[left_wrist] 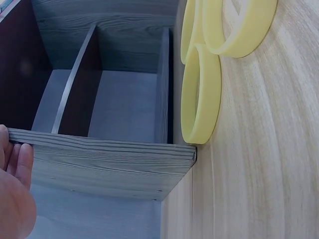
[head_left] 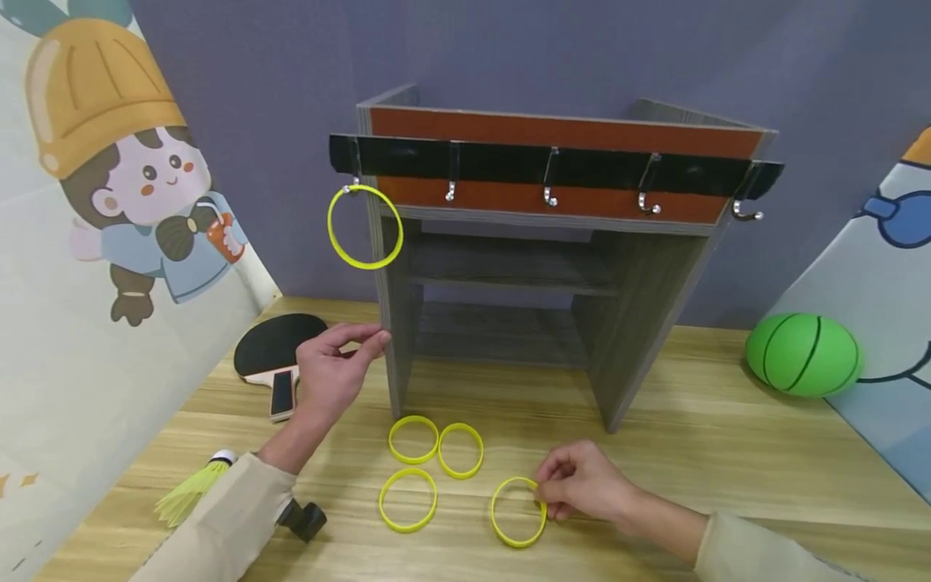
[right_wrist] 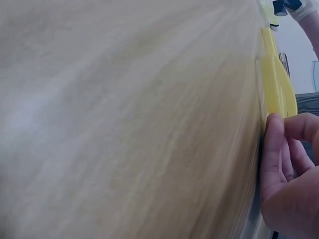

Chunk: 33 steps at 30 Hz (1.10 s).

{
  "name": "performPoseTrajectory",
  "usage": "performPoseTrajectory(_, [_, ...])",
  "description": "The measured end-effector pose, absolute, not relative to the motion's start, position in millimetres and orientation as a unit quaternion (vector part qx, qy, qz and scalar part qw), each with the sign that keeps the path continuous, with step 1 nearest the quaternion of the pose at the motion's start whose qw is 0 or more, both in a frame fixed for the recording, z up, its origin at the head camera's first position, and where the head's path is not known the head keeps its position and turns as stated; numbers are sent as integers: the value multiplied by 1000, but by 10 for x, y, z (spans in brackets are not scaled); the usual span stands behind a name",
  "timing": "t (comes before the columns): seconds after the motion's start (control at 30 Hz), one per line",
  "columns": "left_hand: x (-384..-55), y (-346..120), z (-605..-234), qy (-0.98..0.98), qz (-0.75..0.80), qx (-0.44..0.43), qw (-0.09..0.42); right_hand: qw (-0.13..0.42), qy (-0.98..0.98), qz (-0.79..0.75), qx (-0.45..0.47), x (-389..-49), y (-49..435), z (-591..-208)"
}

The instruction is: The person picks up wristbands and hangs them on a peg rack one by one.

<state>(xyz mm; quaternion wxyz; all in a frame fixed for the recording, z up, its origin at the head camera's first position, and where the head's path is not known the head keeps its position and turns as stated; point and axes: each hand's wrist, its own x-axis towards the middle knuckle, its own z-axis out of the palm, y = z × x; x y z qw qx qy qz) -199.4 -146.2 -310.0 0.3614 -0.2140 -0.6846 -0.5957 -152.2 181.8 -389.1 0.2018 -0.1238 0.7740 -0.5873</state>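
Observation:
On the table, my right hand (head_left: 585,485) pinches the right edge of a yellow ring (head_left: 494,517) between thumb and fingers; the right wrist view shows the same grip on the ring (right_wrist: 273,82). My left hand (head_left: 336,368) holds the front edge of the left side panel (head_left: 389,372) of a grey wooden shelf, its fingertips at the board in the left wrist view (left_wrist: 99,144). Another yellow ring (head_left: 398,242) hangs from the leftmost hook (head_left: 355,184) of the black hook rail (head_left: 502,163). Three more yellow rings (head_left: 381,511) lie flat before the shelf.
A black table tennis bat (head_left: 280,343) and a yellow shuttlecock (head_left: 191,489) lie at the left. The green ball (head_left: 803,356) sits at the right by a printed wall panel. Several hooks (head_left: 549,198) along the rail carry no ring.

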Motion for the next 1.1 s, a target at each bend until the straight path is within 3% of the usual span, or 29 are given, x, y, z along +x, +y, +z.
performPoseTrajectory(1.1, [-1974, -1476, -3098, -686, -597, -215, 356, 156, 701, -689, -92, -1659, 2042, -3303])
